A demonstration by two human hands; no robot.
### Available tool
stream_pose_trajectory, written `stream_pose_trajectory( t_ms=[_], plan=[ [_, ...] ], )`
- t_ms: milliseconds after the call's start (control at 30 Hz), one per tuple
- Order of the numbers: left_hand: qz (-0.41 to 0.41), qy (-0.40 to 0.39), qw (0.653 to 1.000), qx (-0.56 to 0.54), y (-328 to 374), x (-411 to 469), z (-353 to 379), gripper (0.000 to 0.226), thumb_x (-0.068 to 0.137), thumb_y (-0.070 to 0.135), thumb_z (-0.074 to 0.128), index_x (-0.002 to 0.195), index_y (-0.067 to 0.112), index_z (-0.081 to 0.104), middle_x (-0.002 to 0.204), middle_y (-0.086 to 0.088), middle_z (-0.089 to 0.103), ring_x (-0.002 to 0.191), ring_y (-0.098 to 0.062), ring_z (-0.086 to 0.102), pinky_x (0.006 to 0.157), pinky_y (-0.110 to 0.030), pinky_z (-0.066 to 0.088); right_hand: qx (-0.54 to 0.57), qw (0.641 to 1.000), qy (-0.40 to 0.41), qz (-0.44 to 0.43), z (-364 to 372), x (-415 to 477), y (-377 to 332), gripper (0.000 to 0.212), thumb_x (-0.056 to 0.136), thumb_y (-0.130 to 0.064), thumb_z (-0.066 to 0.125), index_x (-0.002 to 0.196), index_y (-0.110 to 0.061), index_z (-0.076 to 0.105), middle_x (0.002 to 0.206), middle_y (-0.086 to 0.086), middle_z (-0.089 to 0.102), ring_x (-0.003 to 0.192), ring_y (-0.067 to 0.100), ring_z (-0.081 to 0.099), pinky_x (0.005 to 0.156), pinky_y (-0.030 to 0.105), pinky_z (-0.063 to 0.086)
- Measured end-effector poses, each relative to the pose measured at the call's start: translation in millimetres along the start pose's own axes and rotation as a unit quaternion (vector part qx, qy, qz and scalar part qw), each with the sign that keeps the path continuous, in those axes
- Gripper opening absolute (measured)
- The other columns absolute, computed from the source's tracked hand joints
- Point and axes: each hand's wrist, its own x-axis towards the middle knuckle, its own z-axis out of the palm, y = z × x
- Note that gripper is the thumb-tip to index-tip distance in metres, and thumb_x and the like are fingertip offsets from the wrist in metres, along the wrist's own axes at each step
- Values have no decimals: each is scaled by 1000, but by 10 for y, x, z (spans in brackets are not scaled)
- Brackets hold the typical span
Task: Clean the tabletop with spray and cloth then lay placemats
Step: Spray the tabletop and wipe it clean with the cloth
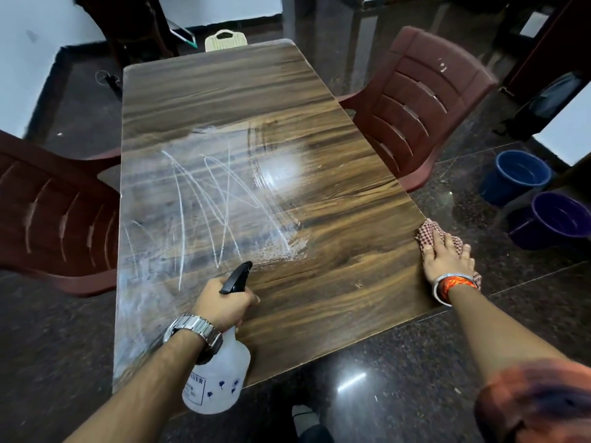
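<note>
A long wood-grain tabletop [335, 199] runs away from me; its left half carries white scribbles and a wet, smeared haze. My left hand [220, 305] grips the neck of a translucent white spray bottle [220, 375] with a black trigger head, held above the table's near edge and pointing toward the marks. My right hand [447, 254] lies flat on a red-and-white checked cloth [430, 230] at the table's right edge, pressing it down. No placemats are in view.
Maroon plastic chairs stand at the left [54, 212] and the right [425, 100] of the table. A blue bucket [515, 177] and a purple bucket [556, 219] sit on the dark polished floor at the right. A cream chair back [225, 39] shows beyond the far end.
</note>
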Motion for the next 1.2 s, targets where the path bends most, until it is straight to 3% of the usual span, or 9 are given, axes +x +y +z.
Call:
stream_pose_trajectory(
  t_ms=[200,300,400,500,667,867,1033,1200],
  plan=[
    [-15,3,999,-31,-158,-95,-105,18,79,16,80,68,6,69,41,-7,55,33,-20,50,47,-24,43,-46,993,22,-107,323,-544,-476,53,99,-50,23,150,-43,10,160,-11,5,146,33,-1,117,46,-5],
    [-29,-1,999,-40,-283,-176,-177,30,75,28,84,64,9,64,43,-7,57,35,-20,52,50,-26,45,-62,985,26,-160,580,-920,-838,53,99,-51,24,150,-42,12,160,-10,9,146,33,-1,117,46,-4],
    [-20,43,998,-45,-453,-264,-295,42,72,39,86,63,10,57,48,-7,57,42,-22,54,53,-28,45,-76,975,19,-209,817,-1309,-1201,53,99,-52,22,150,-42,13,160,-10,11,147,32,-1,118,47,-3],
    [-21,98,991,-88,-612,-356,-475,42,70,36,87,63,10,55,52,-9,55,49,-24,54,56,-34,45,-82,968,7,-239,1040,-1711,-1512,53,99,-53,20,150,-42,12,160,-11,10,147,30,-3,117,46,-4],
    [-25,79,989,-124,-917,-604,-888,36,70,34,85,80,2,72,43,-2,57,36,-17,52,47,-24,46,-82,963,-6,-257,1378,-2381,-1864,54,98,-54,18,150,-44,8,160,-12,7,147,29,-7,117,47,-5],
    [-38,103,986,-124,-1540,-842,-1494,24,64,23,75,72,1,72,45,-7,59,40,-20,53,55,-33,49,-78,955,-11,-286,1788,-3256,-2394,54,97,-54,18,150,-43,8,160,-11,8,147,30,-5,116,48,-5],
    [-48,116,983,-131,-1995,-957,-1907,19,68,25,72,76,8,77,46,-6,60,39,-19,53,55,-32,48,-104,908,-37,-403,2100,-3777,-2969,55,96,-56,14,149,-43,10,160,-10,8,146,28,-7,116,48,-7],
    [-50,111,982,-147,-2243,-988,-2174,17,73,20,74,80,4,75,47,-6,58,43,-21,53,52,-32,47,-137,849,-38,-508,2262,-4075,-2996,54,95,-56,8,148,-46,9,159,-15,8,147,26,-7,114,43,-13]
  ],
)
